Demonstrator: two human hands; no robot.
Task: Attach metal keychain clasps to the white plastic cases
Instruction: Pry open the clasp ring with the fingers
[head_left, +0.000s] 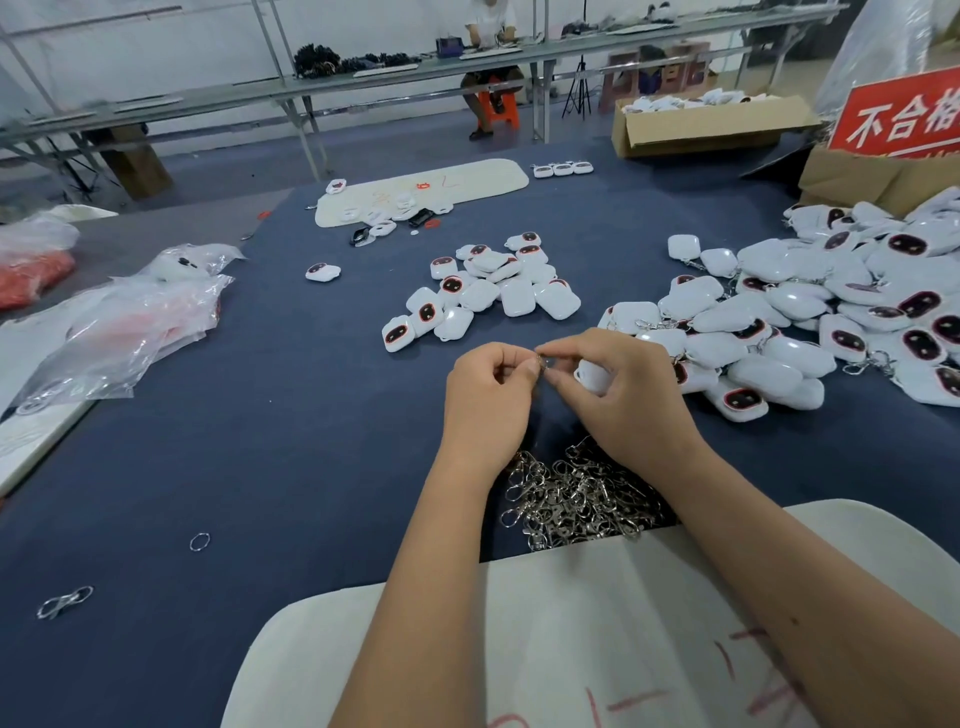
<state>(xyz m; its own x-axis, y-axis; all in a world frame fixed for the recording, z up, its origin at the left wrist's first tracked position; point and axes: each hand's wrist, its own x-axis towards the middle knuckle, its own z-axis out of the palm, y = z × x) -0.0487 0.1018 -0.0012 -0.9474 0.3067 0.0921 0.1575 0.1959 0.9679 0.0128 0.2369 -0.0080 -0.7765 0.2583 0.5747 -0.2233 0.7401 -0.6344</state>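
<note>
- White plastic case (592, 375) sits in the curled fingers of the right hand (623, 395), held above the blue tabletop (260, 441), mostly hidden behind that hand.
- Metal clasp (545, 362) is pinched between the fingertips of both hands, which meet just left of the case; it is too small to tell how it joins the case.
- Left hand (485, 400) has its fingers curled in, thumb and forefinger nipping the clasp.
- Heap of loose clasps (576, 499) lies on the tabletop directly below the hands, touching the edge of a white foam board (571, 623) under the forearms.
- Small pile of cases (483, 288) lies beyond the hands; a large pile of cases (831, 306), some showing key rings, spreads to the right.
- Single ring (199, 541) and a lone clasp (65, 603) lie well apart on the left.
- Clear plastic bags (130, 317) sit at the left edge.
- Red sign (904, 111) stands at the far right above a cardboard box (706, 127).
</note>
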